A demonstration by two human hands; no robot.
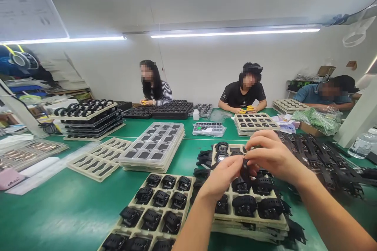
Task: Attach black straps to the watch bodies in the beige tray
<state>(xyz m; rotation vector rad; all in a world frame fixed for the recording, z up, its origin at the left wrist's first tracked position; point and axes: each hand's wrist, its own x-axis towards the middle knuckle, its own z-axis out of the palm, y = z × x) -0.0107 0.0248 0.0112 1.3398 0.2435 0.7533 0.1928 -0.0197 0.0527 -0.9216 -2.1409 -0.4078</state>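
Note:
My left hand point(222, 174) and my right hand point(272, 157) meet over a stack of cream trays, fingers closed together on a black smartwatch point(244, 169). The fingers cover much of that watch. Below them, the top tray point(229, 216) holds black watches in its compartments, such as a watch with a curled strap point(245, 205). More straps stick out around the sides of this stack. To the left lies another cream tray point(182, 219), filled with rows of black watches point(160, 199).
Stacked clear-covered trays point(151, 145) and a cream tray with flat dark pieces point(96, 159) lie left on the green table point(59, 211). Dark straps point(318, 157) pile up at right, near a plastic bottle point(363, 143). Three people sit opposite, including one in black point(244, 94).

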